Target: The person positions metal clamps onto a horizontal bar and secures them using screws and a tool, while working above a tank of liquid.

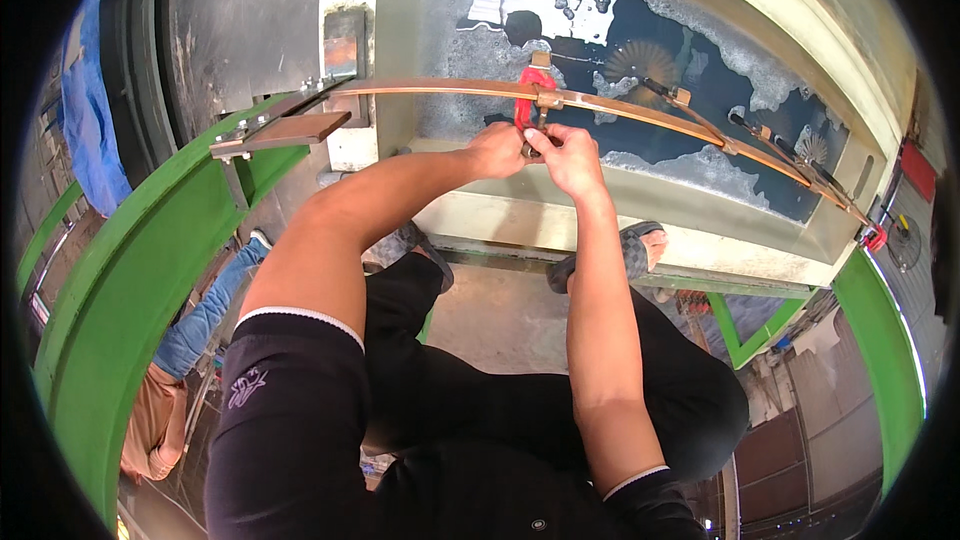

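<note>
A long copper bar [440, 87] spans a tank of dark, foamy liquid. Around it sits a red clamp-like piece [524, 100] beside a copper-coloured block [549, 98]. Just below the bar, both hands meet at a small metal fitting [531, 148] hanging under the red piece. My left hand [497, 150] is closed against its left side, fingertips partly hidden. My right hand [570, 158] pinches it from the right between thumb and fingers.
The tank [470, 212] has a wide pale rim. Rods with round brush-like shapes [640, 62] reach over the liquid at right. Another red clamp [875, 237] is at the bar's right end. Green beams [120, 260] flank me; a person in jeans [215, 305] is at lower left.
</note>
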A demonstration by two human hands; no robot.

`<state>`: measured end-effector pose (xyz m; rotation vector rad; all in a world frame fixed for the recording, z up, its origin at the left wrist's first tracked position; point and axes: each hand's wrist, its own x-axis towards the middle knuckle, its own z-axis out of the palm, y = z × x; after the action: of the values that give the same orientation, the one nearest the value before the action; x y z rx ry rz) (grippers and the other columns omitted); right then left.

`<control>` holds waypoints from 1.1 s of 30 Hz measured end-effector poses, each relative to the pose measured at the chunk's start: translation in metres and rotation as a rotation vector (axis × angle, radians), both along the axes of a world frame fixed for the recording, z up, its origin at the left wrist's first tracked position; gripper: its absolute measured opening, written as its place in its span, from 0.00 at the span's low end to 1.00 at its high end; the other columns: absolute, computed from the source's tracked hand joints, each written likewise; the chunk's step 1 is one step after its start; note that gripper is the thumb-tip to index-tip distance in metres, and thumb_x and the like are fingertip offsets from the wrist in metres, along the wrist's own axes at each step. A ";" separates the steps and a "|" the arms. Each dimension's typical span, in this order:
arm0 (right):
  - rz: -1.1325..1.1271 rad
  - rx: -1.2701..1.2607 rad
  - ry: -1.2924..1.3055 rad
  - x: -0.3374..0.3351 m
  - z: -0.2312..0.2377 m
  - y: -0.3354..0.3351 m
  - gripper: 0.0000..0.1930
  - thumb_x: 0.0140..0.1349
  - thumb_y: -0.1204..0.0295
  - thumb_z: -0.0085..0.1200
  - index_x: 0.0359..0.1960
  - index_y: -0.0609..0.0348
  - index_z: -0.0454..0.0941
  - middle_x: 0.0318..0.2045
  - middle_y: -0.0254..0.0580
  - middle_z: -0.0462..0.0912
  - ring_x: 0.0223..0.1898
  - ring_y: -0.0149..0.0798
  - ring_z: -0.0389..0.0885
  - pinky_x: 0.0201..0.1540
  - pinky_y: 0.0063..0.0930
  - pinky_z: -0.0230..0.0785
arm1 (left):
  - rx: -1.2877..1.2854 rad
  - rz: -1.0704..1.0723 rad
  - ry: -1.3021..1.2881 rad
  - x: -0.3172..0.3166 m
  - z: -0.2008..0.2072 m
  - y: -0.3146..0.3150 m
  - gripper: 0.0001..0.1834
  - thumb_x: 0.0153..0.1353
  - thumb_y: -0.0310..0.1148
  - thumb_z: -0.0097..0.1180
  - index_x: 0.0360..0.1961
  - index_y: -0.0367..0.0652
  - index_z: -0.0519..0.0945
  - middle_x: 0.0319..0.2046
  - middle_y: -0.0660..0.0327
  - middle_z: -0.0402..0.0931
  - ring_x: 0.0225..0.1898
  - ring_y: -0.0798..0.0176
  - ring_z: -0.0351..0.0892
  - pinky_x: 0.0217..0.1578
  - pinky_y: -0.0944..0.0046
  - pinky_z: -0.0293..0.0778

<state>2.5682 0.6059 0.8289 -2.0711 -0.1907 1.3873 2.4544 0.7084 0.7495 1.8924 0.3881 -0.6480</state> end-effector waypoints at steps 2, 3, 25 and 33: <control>-0.082 -0.007 0.008 0.002 0.000 -0.004 0.15 0.57 0.62 0.60 0.36 0.64 0.82 0.31 0.52 0.84 0.33 0.45 0.84 0.40 0.34 0.73 | 0.070 -0.045 0.051 0.008 -0.002 -0.008 0.17 0.55 0.44 0.58 0.40 0.44 0.79 0.36 0.45 0.79 0.42 0.40 0.77 0.42 0.46 0.73; -0.057 -0.039 -0.046 0.000 0.002 -0.008 0.15 0.56 0.63 0.61 0.37 0.64 0.82 0.30 0.51 0.85 0.33 0.42 0.85 0.39 0.33 0.73 | 0.054 -0.037 0.033 0.010 -0.002 -0.012 0.13 0.53 0.36 0.56 0.38 0.42 0.79 0.36 0.44 0.79 0.43 0.41 0.77 0.43 0.46 0.73; -0.372 -0.036 -0.204 -0.051 0.016 0.006 0.15 0.58 0.78 0.55 0.48 0.67 0.75 0.34 0.49 0.84 0.33 0.33 0.83 0.38 0.27 0.73 | 0.203 -0.123 -0.146 0.018 -0.028 0.014 0.37 0.41 0.38 0.67 0.57 0.47 0.70 0.54 0.48 0.70 0.55 0.46 0.70 0.54 0.51 0.67; -0.324 0.044 -0.132 -0.046 0.007 -0.004 0.17 0.58 0.80 0.54 0.51 0.64 0.75 0.39 0.47 0.84 0.38 0.33 0.81 0.45 0.29 0.72 | 0.241 -0.283 0.246 0.030 0.008 0.024 0.21 0.42 0.42 0.66 0.34 0.37 0.83 0.40 0.44 0.78 0.46 0.45 0.78 0.47 0.53 0.74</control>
<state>2.5219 0.6024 0.8363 -2.0496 0.0586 1.0448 2.4847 0.7326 0.7573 2.1245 0.3697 -1.0696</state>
